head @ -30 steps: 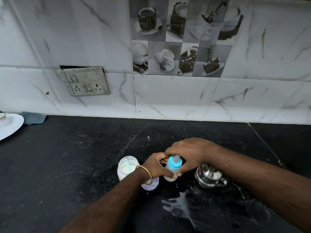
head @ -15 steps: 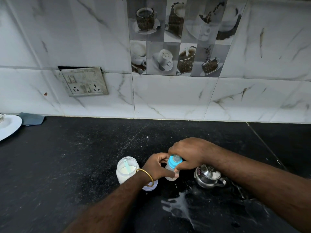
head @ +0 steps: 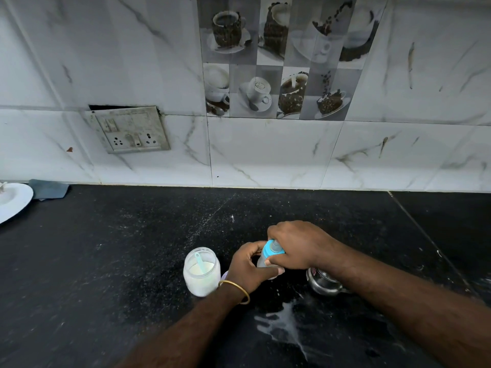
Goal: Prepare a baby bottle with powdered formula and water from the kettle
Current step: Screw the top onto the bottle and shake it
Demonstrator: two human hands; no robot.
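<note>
A small baby bottle (head: 269, 254) with a blue collar and nipple top stands low on the black counter (head: 132, 248). My left hand (head: 248, 266), with a gold bangle on its wrist, wraps the bottle's body from the left. My right hand (head: 297, 245) grips the blue collar from above and from the right. To the left stands an open clear jar (head: 202, 272) of white formula powder with a light blue scoop in it. A small steel kettle (head: 322, 282) sits just right of the bottle, partly hidden under my right wrist.
White liquid is spilled on the counter (head: 284, 328) in front of the bottle. A purple lid (head: 224, 274) peeks out beside the jar. A white plate (head: 13, 200) and a grey cloth (head: 49, 189) lie far left by the tiled wall. A socket plate (head: 131, 130) is on the wall.
My right hand has turned on the blue collar and slid lower over the kettle, which is now more hidden. The bottle stays in place in my left hand.
</note>
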